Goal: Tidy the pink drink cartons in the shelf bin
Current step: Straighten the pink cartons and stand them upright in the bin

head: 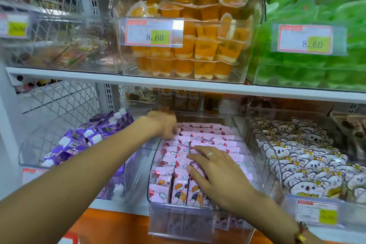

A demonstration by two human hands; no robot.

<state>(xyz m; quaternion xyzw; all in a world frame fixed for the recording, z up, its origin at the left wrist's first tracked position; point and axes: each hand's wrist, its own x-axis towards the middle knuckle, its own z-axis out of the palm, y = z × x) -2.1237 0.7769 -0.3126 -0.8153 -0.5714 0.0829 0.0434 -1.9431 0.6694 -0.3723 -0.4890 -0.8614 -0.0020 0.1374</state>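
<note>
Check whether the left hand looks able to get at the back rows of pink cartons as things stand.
Probably yes. The left hand is already at the back of the clear bin, over the rear pink cartons. The bin is open-topped and the right hand lies nearer the front, out of its way.

The pink drink cartons are wrapped in glossy printed film. The shelf bin is formed of clear, smooth plastic. The shelf is finished in smooth white paint.

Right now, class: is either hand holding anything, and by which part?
The right hand holds nothing; its straight fingers lie flat on the pink cartons' tops. The left hand is motion-blurred at the bin's back, so cannot tell.
</note>
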